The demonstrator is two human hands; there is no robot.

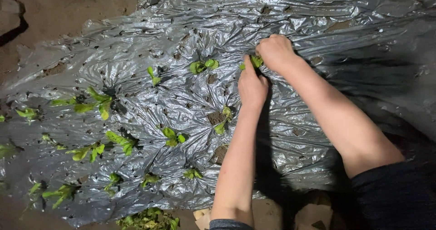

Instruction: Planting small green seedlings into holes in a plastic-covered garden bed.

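A crinkled silver plastic sheet [318, 26] covers a soil bed, with small green seedlings poking through holes in it. My left hand [252, 85] and my right hand [274, 52] meet at one seedling [256, 61] near the middle of the sheet. Both hands press around its base, fingers curled down, and only a few leaves show between them. Whether either hand grips the plant is hidden by the fingers. Another seedling [203, 65] stands just to the left of my hands, and one more seedling [222, 121] sits below my left hand beside a patch of bare soil.
Several more seedlings dot the sheet's left half, such as a larger one [93, 102]. A loose pile of green seedlings [147, 219] lies at the bottom edge. Bare brown earth [68, 7] borders the sheet at the upper left.
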